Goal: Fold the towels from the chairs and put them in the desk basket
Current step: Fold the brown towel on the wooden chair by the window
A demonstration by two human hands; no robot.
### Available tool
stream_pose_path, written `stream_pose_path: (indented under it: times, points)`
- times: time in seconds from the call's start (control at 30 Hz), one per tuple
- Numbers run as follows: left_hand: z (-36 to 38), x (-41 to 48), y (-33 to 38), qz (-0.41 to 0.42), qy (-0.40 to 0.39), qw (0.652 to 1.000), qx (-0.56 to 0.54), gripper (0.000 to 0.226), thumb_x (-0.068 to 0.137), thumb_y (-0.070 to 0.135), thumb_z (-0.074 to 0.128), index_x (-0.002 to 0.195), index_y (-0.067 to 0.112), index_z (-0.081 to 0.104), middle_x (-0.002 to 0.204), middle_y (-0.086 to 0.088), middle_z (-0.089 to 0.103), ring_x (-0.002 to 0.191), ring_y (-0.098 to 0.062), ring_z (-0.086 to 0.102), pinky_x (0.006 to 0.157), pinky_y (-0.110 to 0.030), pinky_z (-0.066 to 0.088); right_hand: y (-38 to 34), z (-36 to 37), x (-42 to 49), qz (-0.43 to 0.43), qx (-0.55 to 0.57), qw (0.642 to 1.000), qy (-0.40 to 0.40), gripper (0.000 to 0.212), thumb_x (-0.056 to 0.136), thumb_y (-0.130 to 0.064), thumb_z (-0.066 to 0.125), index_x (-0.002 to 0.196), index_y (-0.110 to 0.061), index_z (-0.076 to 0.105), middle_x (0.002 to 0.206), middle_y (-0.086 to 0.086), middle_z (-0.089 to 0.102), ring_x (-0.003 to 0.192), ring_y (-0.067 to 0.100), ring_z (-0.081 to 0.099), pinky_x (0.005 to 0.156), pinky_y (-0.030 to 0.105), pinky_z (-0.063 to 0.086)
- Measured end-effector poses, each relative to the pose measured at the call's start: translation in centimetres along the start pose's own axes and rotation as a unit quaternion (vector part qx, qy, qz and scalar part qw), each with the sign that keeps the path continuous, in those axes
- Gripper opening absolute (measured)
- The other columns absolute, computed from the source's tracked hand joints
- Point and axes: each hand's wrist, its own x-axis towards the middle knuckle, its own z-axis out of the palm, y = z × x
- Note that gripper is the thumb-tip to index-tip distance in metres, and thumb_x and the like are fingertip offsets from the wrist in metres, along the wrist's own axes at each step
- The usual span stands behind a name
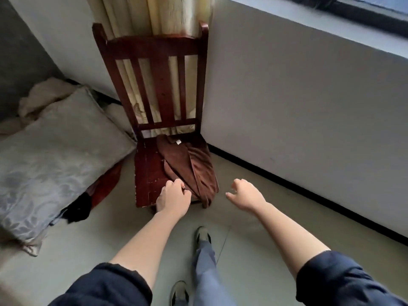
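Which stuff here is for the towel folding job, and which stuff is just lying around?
For the job: brown towel, wooden chair, left hand, right hand.

Just lying about: grey pillow, curtain, crumpled pale cloth.

The left hand covers part of the front edge of the dark red wooden slat-back chair and the near end of the crumpled brown terry towel. Its curled fingertips may be touching the cloth, but the contact is hidden. The towel's small white tag is too small to read. The grey patterned pillow is cut off at the left edge and the pale yellow pleated curtain at the top. The dark window frame is blurred.
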Motion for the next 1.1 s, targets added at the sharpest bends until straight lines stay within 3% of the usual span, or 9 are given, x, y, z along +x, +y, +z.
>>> stream_pose_path:
  times: [0.27,0.47,0.7,0.9,1.03,1.1]
  points:
    - [4.0,10.1,1.8,-0.101,-0.031,0.993,-0.052,0.026,0.091,0.031,0.049,0.111,0.019,0.062,0.121,-0.009,0.056,0.112,-0.030,0.055,0.088,-0.034,0.044,0.1,-0.5,12.7,0.008,0.042,0.997,-0.058,0.034,0.089,-0.036,0.054,0.107,-0.008,0.057,0.116,0.010,0.061,0.108,0.028,0.056,0.087,0.032,0.044]
    - [11.1,18.4,0.4,-0.158,-0.068,0.982,-0.077,0.025,0.090,0.031,0.051,0.108,0.020,0.066,0.118,-0.010,0.060,0.110,-0.031,0.058,0.088,-0.034,0.047,-0.4,3.7,23.4,-0.013,0.059,0.993,-0.099,0.032,0.088,-0.034,0.056,0.105,-0.007,0.060,0.110,0.011,0.064,0.105,0.030,0.059,0.083,0.032,0.046]
    - [17.0,25.2,-1.1,-0.187,-0.044,0.972,-0.138,0.023,0.083,0.038,0.063,0.094,0.018,0.061,0.106,-0.012,0.062,0.106,-0.032,0.058,0.086,-0.034,0.044,-0.1,8.4,32.9,-0.049,0.014,0.994,-0.092,0.031,0.087,-0.030,0.057,0.109,-0.010,0.062,0.111,0.011,0.066,0.104,0.031,0.060,0.078,0.029,0.044]
    - [19.2,27.8,-2.6,-0.179,-0.081,0.974,-0.110,0.039,0.076,0.051,0.069,0.091,0.016,0.061,0.109,-0.012,0.060,0.106,-0.032,0.059,0.088,-0.033,0.046,-1.6,8.7,38.7,-0.106,-0.024,0.994,-0.003,0.034,0.086,-0.026,0.059,0.115,-0.009,0.058,0.119,0.016,0.060,0.110,0.034,0.057,0.083,0.033,0.044]
    - [20.4,27.9,-4.2,-0.132,-0.073,0.982,-0.109,0.023,0.083,0.041,0.065,0.073,0.023,0.055,0.088,-0.009,0.062,0.096,-0.031,0.059,0.080,-0.033,0.047,-3.3,10.1,40.4,-0.158,-0.063,0.985,0.004,0.046,0.085,-0.033,0.062,0.126,-0.014,0.052,0.128,0.013,0.051,0.122,0.032,0.045,0.092,0.036,0.041]
    - [20.3,27.5,-4.9,-0.128,-0.075,0.971,-0.189,0.022,0.086,0.034,0.066,0.071,0.020,0.057,0.068,-0.002,0.057,0.082,-0.026,0.058,0.075,-0.033,0.047,-3.4,11.0,40.4,-0.174,-0.112,0.978,-0.005,0.038,0.087,-0.034,0.059,0.121,-0.017,0.055,0.126,0.010,0.055,0.122,0.032,0.047,0.093,0.039,0.039]
